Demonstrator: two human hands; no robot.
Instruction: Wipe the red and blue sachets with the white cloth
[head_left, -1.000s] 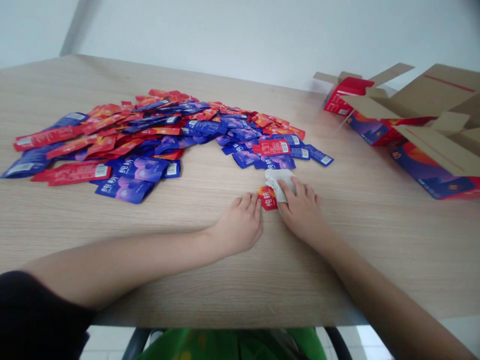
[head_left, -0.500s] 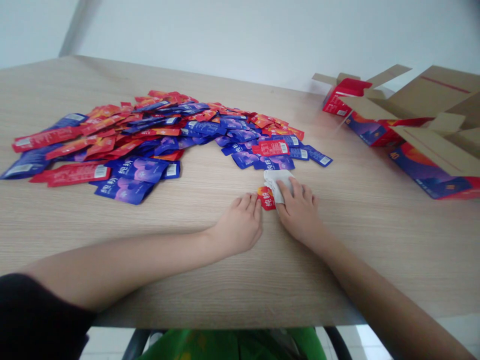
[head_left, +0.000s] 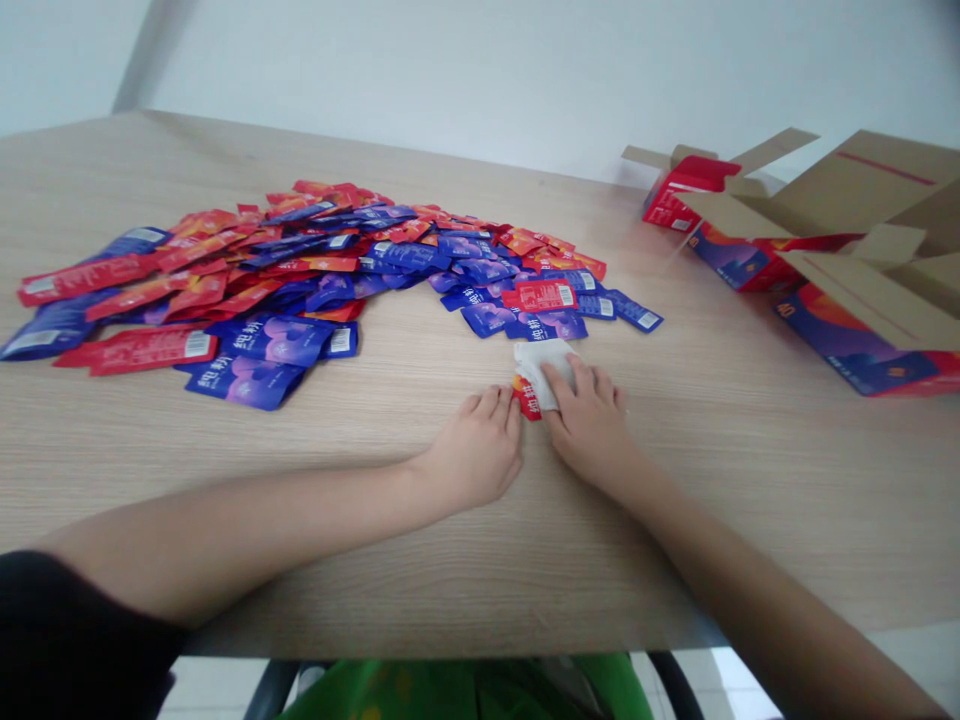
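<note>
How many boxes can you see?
3, on the right of the table: a far red box, a middle box and the nearest box, cut off by the picture's edge. More may be hidden behind them.

Head view: the worn camera is looking forward and down across the bench (head_left: 397, 400) (left hand (head_left: 480, 448) and right hand (head_left: 594, 428) are lying at middle range), facing a pale wall (head_left: 450, 80).
</note>
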